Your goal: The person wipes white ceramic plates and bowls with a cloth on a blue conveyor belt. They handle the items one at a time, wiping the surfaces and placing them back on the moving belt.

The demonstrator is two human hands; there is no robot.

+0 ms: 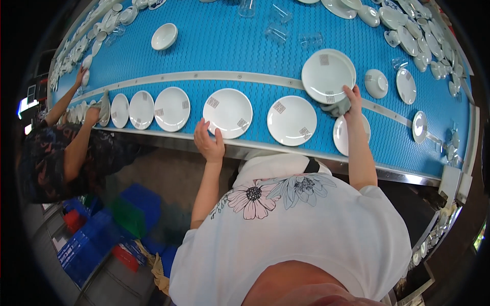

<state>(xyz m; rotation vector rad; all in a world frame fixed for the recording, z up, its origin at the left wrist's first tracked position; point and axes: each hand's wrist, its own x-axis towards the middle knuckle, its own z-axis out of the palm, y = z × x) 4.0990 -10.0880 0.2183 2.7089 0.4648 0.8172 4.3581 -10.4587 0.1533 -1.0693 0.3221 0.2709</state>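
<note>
My right hand (pixel 353 100) grips the lower right edge of a white round plate (pixel 328 74), with a grey-green cloth (pixel 337 108) bunched under the plate. This plate is raised over the metal divider strip. My left hand (pixel 209 140), fingers apart, is at the lower left rim of another white plate (pixel 227 111) and holds nothing; whether it touches the rim I cannot tell. Between my hands lies a further white plate (pixel 291 118) with printed square marks. Partly behind my right forearm is one more plate (pixel 340 134). More plates (pixel 172 109) stretch in a row to the left.
A blue conveyor belt (pixel 214 49) carries a white bowl (pixel 164 36), clear glasses (pixel 278 32) and piled dishes (pixel 409 38) at the far right. The metal divider (pixel 164 78) runs along it. At the left, a co-worker (pixel 72 153) holds a cloth. Blue crates (pixel 88 244) stand on the floor.
</note>
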